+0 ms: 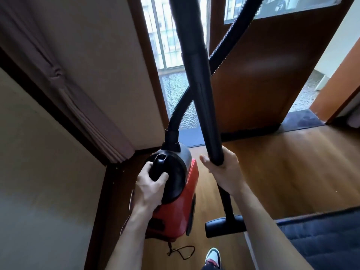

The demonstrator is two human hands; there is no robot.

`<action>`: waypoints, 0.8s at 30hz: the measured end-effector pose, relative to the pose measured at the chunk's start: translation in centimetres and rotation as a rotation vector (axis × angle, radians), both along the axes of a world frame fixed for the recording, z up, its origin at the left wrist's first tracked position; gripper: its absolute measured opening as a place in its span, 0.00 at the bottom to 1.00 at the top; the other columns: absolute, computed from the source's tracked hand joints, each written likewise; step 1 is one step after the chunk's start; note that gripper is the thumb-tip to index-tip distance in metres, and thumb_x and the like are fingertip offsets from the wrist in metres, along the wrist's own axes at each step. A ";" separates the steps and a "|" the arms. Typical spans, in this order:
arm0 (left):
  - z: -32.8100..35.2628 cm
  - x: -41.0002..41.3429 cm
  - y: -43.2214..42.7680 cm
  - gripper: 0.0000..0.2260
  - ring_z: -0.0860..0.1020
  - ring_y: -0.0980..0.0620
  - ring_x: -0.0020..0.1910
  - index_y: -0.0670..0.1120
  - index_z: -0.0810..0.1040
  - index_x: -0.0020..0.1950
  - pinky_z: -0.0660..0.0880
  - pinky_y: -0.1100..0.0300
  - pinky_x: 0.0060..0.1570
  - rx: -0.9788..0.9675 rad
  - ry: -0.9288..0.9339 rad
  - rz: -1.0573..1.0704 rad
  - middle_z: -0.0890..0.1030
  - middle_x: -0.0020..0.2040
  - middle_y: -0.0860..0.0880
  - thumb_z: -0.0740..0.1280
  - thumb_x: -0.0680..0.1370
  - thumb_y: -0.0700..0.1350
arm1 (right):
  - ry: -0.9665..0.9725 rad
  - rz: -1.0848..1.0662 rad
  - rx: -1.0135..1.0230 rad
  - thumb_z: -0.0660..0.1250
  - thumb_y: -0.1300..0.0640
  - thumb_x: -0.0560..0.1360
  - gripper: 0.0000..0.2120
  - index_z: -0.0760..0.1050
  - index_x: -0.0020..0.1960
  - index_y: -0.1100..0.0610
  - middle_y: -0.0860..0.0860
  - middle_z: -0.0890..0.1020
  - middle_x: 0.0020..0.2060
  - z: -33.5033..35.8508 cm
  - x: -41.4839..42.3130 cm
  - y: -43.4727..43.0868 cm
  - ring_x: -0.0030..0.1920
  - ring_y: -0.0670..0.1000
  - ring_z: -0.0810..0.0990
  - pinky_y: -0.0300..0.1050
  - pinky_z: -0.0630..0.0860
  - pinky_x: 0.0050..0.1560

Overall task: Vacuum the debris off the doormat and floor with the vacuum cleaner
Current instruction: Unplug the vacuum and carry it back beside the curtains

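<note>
The left grip (pixel 150 184) curls round the black handle (pixel 158 166) atop the red vacuum cleaner (pixel 175 207). Just right of it, the right grip (pixel 224 172) clamps the black wand (pixel 202 94), whose floor head (pixel 224 226) lies below that grip.

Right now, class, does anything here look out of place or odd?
Yes: a thin cord trails in a loose loop below the red vacuum cleaner, close to the person's shoe. It looks like a trip risk. The left hand grips the vacuum's handle; the right hand holds the wand.
</note>
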State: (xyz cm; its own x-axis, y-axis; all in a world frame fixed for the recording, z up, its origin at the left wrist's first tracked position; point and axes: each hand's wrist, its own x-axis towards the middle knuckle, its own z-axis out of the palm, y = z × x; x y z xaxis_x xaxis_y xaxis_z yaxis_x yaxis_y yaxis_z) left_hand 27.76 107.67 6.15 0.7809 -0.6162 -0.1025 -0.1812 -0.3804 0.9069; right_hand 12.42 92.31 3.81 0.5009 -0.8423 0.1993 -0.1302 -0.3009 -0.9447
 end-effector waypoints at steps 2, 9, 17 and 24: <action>0.3 0.9 -3.3 0.07 0.70 0.48 0.23 0.52 0.74 0.39 0.67 0.59 0.19 -0.005 -0.009 0.000 0.73 0.28 0.48 0.68 0.75 0.42 | -0.002 -0.017 -0.015 0.72 0.45 0.72 0.16 0.71 0.39 0.56 0.60 0.74 0.31 0.6 0.8 -3.6 0.33 0.64 0.74 0.61 0.75 0.33; 1.0 3.8 -13.6 0.03 0.70 0.49 0.22 0.52 0.75 0.41 0.69 0.53 0.24 -0.025 -0.046 -0.033 0.73 0.25 0.52 0.68 0.72 0.46 | -0.003 -0.027 -0.022 0.74 0.54 0.74 0.14 0.70 0.37 0.49 0.57 0.70 0.30 1.4 2.7 -13.1 0.30 0.56 0.68 0.52 0.67 0.32; -0.6 7.3 -26.9 0.04 0.70 0.48 0.22 0.52 0.74 0.41 0.67 0.58 0.20 -0.004 0.019 -0.138 0.72 0.26 0.50 0.67 0.68 0.49 | 0.037 -0.204 -0.023 0.75 0.57 0.75 0.14 0.71 0.37 0.50 0.57 0.75 0.30 0.1 3.5 -23.2 0.33 0.62 0.74 0.54 0.73 0.33; -1.5 10.3 -41.7 0.05 0.70 0.50 0.23 0.55 0.76 0.46 0.68 0.63 0.19 0.006 0.125 -0.372 0.75 0.31 0.47 0.69 0.72 0.46 | 0.055 -0.409 -0.042 0.75 0.60 0.75 0.17 0.70 0.35 0.49 0.45 0.76 0.28 -0.4 5.4 -34.4 0.30 0.46 0.74 0.41 0.72 0.34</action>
State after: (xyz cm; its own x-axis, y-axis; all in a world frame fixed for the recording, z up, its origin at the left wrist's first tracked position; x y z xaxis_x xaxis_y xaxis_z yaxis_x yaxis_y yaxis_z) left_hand 38.08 65.96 4.65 0.4851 -0.8542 -0.1875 -0.1959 -0.3150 0.9287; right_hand 17.79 57.87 3.41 0.1371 -0.9658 0.2199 -0.2973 -0.2519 -0.9210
